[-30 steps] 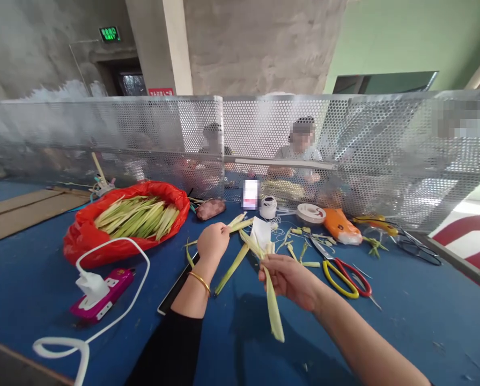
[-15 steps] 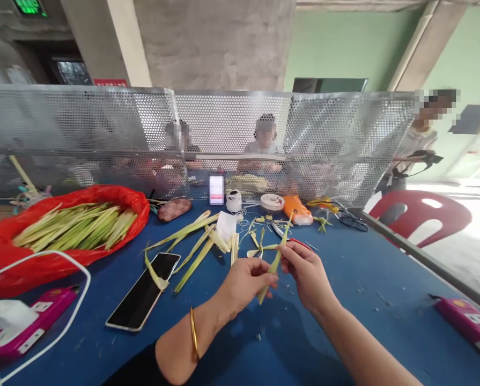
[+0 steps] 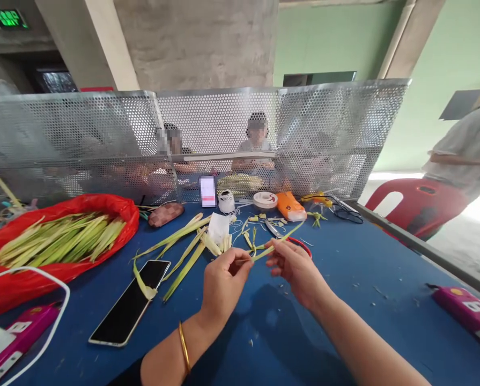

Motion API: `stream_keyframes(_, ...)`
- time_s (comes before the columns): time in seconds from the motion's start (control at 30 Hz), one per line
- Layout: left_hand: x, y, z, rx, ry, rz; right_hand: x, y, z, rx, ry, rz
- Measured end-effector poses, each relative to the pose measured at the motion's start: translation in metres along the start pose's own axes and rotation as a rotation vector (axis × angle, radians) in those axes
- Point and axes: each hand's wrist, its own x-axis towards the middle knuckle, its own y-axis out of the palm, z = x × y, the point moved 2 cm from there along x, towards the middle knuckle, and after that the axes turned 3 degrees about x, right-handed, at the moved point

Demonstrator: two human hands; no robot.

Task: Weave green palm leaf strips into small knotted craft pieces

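Note:
A narrow green strip of corn husk (image 3: 291, 234) is stretched between my two hands above the blue table (image 3: 344, 321). My left hand (image 3: 226, 276) pinches its near end between thumb and fingers. Farther along, my right hand (image 3: 292, 264) grips it between thumb and forefinger, with the tip sticking out up and to the right. Just beyond my hands lie several cut husk pieces (image 3: 219, 244) beside a white paper (image 3: 219, 228). Scissors with red handles (image 3: 302, 246) are partly hidden behind my right hand.
On the left are a red bag (image 3: 123, 201) of husk strips, a phone (image 3: 123, 313) with a husk piece on it, and a purple power strip (image 3: 26, 332). Thread (image 3: 226, 202), tape (image 3: 265, 200) and an orange packet (image 3: 290, 206) stand before a perforated metal screen (image 3: 219, 118). A person (image 3: 469, 145) is by a red chair (image 3: 400, 198).
The strip has turned from steep to slanting, and my hands have moved apart along it. My left hand has shifted left. At the right, the person has come nearer, beside the chair.

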Motion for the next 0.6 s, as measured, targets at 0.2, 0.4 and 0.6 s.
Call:
stream_keyframes(0.2,-0.011,0.001,-0.007,0.346,0.435,-0.013,-0.003,0.006,-0.009,-0.076,-0.013,0.027)
stream_keyframes(0.4,-0.003,-0.002,-0.012,-0.011,0.099,0.103,0.000,0.002,-0.003,-0.229,-0.142,0.033)
stream_keyframes(0.6,0.005,0.001,-0.004,-0.253,-0.227,0.152,-0.016,0.018,-0.012,-0.452,0.003,0.349)
